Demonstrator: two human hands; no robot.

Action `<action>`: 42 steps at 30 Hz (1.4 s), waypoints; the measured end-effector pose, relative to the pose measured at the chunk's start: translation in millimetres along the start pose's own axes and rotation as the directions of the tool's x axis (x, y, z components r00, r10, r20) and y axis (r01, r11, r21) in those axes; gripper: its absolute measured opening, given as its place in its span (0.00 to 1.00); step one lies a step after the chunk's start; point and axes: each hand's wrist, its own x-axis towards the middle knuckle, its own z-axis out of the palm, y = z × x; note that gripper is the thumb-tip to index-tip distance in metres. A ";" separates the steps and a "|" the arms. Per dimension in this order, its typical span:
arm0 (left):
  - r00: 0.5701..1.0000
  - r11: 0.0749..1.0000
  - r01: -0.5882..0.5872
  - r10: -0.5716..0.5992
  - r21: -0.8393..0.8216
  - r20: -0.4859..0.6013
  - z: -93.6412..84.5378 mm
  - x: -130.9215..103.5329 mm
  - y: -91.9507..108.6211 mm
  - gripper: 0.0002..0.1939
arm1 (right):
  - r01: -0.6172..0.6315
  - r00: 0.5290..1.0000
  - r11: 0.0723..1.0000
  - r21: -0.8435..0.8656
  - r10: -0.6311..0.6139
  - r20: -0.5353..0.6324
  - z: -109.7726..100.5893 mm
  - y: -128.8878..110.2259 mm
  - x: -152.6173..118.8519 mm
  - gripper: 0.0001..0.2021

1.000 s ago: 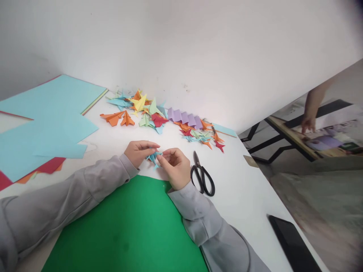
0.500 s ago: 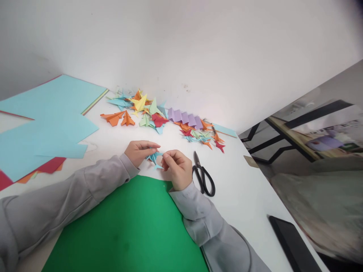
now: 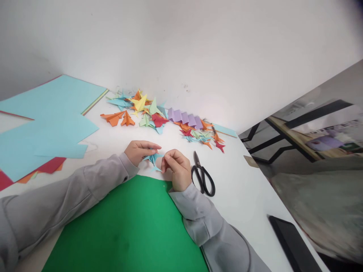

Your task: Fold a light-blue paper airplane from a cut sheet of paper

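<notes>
A small folded blue paper piece (image 3: 153, 159) with pointed wings is between my two hands, just beyond the green sheet (image 3: 127, 223). My left hand (image 3: 140, 152) has its fingers closed over the upper left part of the piece. The thumb and forefinger of my right hand (image 3: 177, 168) pinch its right wing tip. Black-handled scissors (image 3: 203, 177) lie on the white table (image 3: 241, 200) just right of my right hand.
Folded paper planes (image 3: 140, 102) in several colours and a pleated purple strip (image 3: 185, 117) lie along the wall. Large blue sheets (image 3: 48, 132) cover the left side. A black flat device (image 3: 293, 241) rests near the right edge.
The blue piece is turned slightly and more of its pleated middle shows. Both hands have shifted very little, still at the piece.
</notes>
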 end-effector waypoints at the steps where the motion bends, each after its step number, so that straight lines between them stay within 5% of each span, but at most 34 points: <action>1: 1.000 1.000 0.002 -0.002 0.008 0.003 0.4 -0.6 1.5 0.09 | -0.003 1.000 1.000 0.008 0.003 0.003 0.0 0.1 0.0 0.09; 10: 0.999 0.999 0.045 -0.045 -0.008 -0.012 2.9 -3.5 8.8 0.08 | -0.070 0.997 0.991 0.110 0.066 0.040 -1.7 5.7 3.2 0.10; 16: 0.997 0.996 0.007 -0.013 -0.085 -0.077 1.1 2.4 -2.1 0.11 | 0.125 0.980 0.985 -0.118 -0.141 -0.139 -3.6 3.2 0.5 0.09; 19: 0.994 0.995 -0.033 0.023 -0.095 -0.104 -0.7 6.6 -8.0 0.12 | 0.322 0.885 0.851 -0.415 -0.426 -0.188 0.7 -0.9 -4.9 0.04; 22: 0.995 0.992 -0.057 0.047 -0.116 -0.091 -2.0 9.1 -11.4 0.13 | 0.416 0.810 0.672 -0.613 -0.580 -0.086 7.2 -2.0 -9.0 0.02; 26: 0.995 0.988 -0.095 0.093 -0.121 -0.022 -4.6 10.9 -15.6 0.15 | 0.396 0.828 0.584 -0.708 -0.561 0.000 10.3 3.1 -7.8 0.03; 31: 0.982 0.984 -0.178 0.178 -0.003 0.061 -9.1 12.4 -20.9 0.16 | 0.423 0.793 0.500 -0.756 -0.608 0.042 7.6 7.8 -5.0 0.04; 42: 0.979 0.978 -0.197 0.194 0.064 0.060 -8.2 11.3 -18.6 0.21 | 0.384 0.758 0.404 -0.830 -0.652 0.033 1.8 11.6 0.8 0.04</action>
